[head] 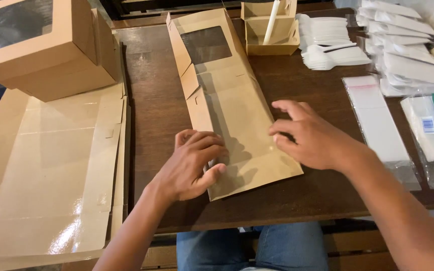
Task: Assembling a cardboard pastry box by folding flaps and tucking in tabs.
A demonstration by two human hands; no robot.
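Head view: both hands, left hand (192, 163) and right hand (307, 135), pressed open-fingered on flat windowed box blank (227, 100), nothing inside.

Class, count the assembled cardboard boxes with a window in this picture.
1: the windowed box at far left, atop flat sheets. Others may be hidden beyond the frame.

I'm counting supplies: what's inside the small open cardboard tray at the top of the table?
A white stick-like piece leans in the small open tray. The tray's walls hide its floor and anything lying there.
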